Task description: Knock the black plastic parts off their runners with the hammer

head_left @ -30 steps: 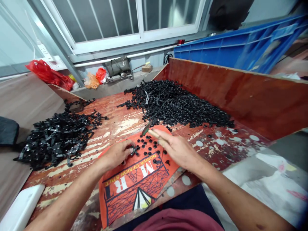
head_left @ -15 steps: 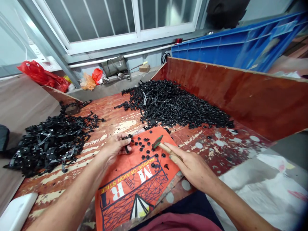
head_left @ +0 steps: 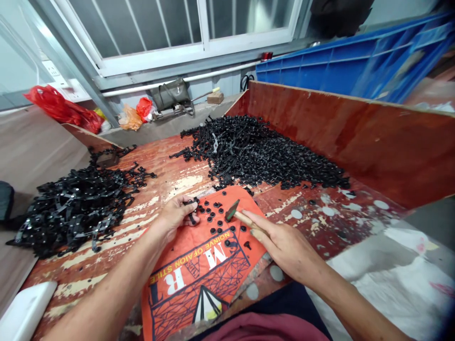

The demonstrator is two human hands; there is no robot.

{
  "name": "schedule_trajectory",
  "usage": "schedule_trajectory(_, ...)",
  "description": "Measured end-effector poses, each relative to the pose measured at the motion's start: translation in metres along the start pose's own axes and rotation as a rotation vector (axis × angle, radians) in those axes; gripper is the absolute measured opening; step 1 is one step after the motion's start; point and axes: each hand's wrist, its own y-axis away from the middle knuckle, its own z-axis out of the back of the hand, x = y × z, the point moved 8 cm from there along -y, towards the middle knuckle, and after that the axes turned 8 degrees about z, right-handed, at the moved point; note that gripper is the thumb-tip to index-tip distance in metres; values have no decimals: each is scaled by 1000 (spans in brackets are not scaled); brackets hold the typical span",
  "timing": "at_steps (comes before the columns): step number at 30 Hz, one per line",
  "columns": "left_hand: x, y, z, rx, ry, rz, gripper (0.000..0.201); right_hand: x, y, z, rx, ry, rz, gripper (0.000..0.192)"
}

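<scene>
My left hand (head_left: pixel 175 214) is closed round a small black strip-like part (head_left: pixel 193 217), held just over the left edge of an orange printed cloth (head_left: pixel 245 196). Some of that part is hidden by the fingers. In my right hand (head_left: pixel 282 239) is a tool with a pale handle and a flat dark green head (head_left: pixel 232 209); its exact kind is unclear. The head points left, above loose black round-headed pegs (head_left: pixel 213 230). Several such pegs lie scattered on the cloth between my hands, one of them (head_left: pixel 247 245) on its side.
A heap of black strips (head_left: pixel 71 213) lies at the left, and a larger heap of black parts (head_left: pixel 256 156) at the back. Behind that stand a reddish board (head_left: pixel 348 128) and a blue crate (head_left: pixel 320 71). White sacking (head_left: pixel 384 284) is at the right.
The black part in my left hand has turned slightly, and that hand has shifted a little to the right. My right hand keeps the tool in nearly the same place. The camera view has moved slightly.
</scene>
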Motion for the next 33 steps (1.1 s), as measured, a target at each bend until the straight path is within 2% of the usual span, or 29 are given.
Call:
schedule_trajectory(6,0,1,-1,12,17,-12,26,1,-2,0,19,-8,-11,46)
schedule_trajectory(15,-3,1,-4,-33,-59,-37,22,3,-4,2,21,12,7,47)
schedule_trajectory(18,-3,0,-4,-24,-69,-65,28,13,-15,11,-32,64,23,46)
schedule_trajectory(22,-3,-1,-5,-8,-57,-133,36,41,-40,21,-95,142,128,48)
schedule_trajectory(26,-1,-1,-3,-12,-38,-180,42,54,-60,10,-62,177,181,47)
schedule_trajectory(30,0,-1,-3,-2,-32,-195,41,52,-66,-3,-74,188,207,48)
schedule_trajectory(33,-1,-2,-3,-6,-34,-203,41,47,-67,-11,5,277,208,49)
